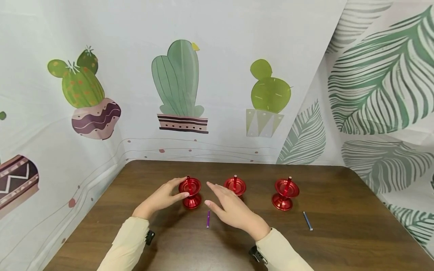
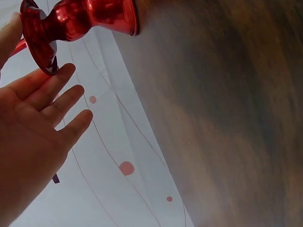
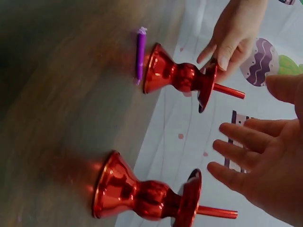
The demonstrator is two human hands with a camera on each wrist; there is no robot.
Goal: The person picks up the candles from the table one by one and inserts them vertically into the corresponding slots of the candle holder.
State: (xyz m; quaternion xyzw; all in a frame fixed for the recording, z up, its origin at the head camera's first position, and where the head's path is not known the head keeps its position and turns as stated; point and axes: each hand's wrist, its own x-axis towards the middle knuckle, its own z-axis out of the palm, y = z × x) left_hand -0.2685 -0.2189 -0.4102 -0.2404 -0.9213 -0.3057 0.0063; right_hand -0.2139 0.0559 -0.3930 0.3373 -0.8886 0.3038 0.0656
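Three shiny red candle holders stand upright on the brown table, each a dish on a waisted foot with a thin red stem. My left hand (image 1: 162,196) grips the dish rim of the left candle holder (image 1: 192,202), thumb on the near side and fingers on the far side. In the left wrist view that candle holder (image 2: 71,21) shows above the spread fingers (image 2: 71,125). My right hand (image 1: 235,212) hovers with fingers extended, holding nothing, partly covering the middle candle holder (image 1: 235,186). A slim purple candle (image 1: 208,219) lies between the hands.
The right candle holder (image 1: 283,202) stands apart from both hands. A slim blue candle (image 1: 307,221) lies at the right on the wooden table (image 1: 352,226). Behind it hangs a white cloth (image 1: 223,82) printed with cacti and leaves.
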